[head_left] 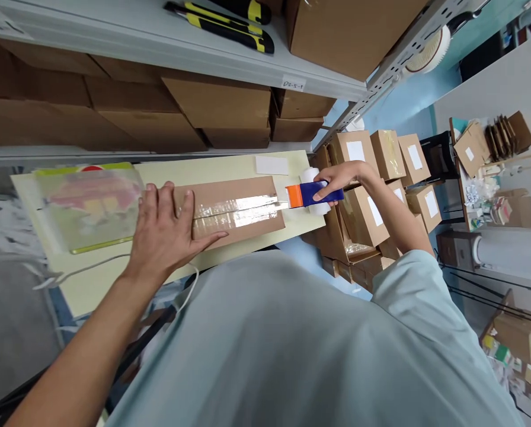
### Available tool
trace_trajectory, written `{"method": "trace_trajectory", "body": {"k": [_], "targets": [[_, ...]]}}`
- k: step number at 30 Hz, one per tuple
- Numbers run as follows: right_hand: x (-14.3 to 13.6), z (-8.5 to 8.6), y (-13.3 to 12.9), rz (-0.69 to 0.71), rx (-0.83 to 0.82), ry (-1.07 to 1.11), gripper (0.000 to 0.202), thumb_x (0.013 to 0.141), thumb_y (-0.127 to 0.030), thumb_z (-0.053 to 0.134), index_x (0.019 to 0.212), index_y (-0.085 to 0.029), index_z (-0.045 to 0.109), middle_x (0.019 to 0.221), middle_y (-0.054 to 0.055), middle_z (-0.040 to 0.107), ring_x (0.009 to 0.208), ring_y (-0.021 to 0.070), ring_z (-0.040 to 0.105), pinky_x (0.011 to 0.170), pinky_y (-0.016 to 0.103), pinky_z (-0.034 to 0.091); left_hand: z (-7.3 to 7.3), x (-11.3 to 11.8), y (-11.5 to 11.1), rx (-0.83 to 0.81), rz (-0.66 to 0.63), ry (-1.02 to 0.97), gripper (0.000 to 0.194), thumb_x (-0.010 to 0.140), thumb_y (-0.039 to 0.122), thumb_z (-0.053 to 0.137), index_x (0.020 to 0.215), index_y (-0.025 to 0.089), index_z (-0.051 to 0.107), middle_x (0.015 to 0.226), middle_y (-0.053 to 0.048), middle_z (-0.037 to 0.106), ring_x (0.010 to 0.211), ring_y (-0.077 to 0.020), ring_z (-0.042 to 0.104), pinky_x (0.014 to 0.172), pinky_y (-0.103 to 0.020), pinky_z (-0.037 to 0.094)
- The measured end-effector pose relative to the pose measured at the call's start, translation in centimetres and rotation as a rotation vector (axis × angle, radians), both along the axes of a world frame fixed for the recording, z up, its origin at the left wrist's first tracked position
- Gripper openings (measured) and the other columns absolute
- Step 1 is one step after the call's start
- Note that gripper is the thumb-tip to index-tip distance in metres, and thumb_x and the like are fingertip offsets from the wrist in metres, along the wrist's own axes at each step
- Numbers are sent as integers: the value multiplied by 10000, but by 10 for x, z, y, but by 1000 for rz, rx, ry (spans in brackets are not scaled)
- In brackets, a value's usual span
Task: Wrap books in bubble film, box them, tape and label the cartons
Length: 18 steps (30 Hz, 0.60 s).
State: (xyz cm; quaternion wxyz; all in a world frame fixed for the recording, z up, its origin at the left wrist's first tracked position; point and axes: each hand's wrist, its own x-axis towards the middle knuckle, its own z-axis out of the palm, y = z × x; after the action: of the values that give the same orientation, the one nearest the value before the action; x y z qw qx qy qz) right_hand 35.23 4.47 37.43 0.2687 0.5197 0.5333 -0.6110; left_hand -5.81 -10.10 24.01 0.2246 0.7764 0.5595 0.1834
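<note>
A long cardboard box (248,232) lies on a pale yellow board (221,169), with shiny clear tape along its top seam. My left hand (164,228) rests flat on the box's left end, fingers spread. Beyond the box's right end, my right hand (336,179) grips a blue and orange tape dispenser (312,194). Clear tape appears to run between the dispenser and the box end. A white roll (321,208) sits partly behind the dispenser.
A clear pouch with a lime edge (92,207) lies at the board's left. Behind is a shelf (159,44) with black and yellow cutters (230,26) and boxes below. Labelled cartons (363,216) stack at right. A white cable (88,265) crosses the board's front left.
</note>
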Motion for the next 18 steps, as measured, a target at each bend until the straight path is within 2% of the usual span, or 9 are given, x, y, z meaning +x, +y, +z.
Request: {"method": "trace_trajectory", "body": {"k": [5,10,14,16,18], "targets": [[24,2,5,-26,117,7,657,742,-648,998,1062,-125,763,1007,63,830,927,209,820,807,293,639,1,6,1,-28,15,-1,1182,902,990,418,1743,162,363,1881,-227,169,1743,-508,59,1382,-724,96],[14,-8,3,30,58,-20,695,713,-687,1000,1028,-114,765,926,81,828,873,230,816,786,328,634,2,10,2,-29,17,19,1264,888,1031,331,1744,102,357,1876,-259,150,1748,-493,35,1398,-669,74],[-8,-34,-3,167,54,-134,710,730,-727,976,1030,-115,776,841,89,819,848,280,815,784,362,630,4,12,0,-52,28,22,1232,894,1015,353,1759,139,342,1885,-237,142,1752,-480,29,1393,-685,81],[-16,-54,-10,214,145,-187,669,785,-713,943,1041,-117,780,836,107,825,882,308,818,797,365,627,5,12,-1,-57,28,18,1222,895,1005,374,1764,146,341,1888,-231,131,1752,-481,24,1391,-692,77],[-19,-71,-20,218,300,-203,577,870,-617,907,1035,-82,770,879,170,834,971,350,818,836,372,615,5,12,-2,-57,30,1,1213,896,992,403,1770,153,336,1894,-218,112,1751,-488,12,1391,-699,61]]}}
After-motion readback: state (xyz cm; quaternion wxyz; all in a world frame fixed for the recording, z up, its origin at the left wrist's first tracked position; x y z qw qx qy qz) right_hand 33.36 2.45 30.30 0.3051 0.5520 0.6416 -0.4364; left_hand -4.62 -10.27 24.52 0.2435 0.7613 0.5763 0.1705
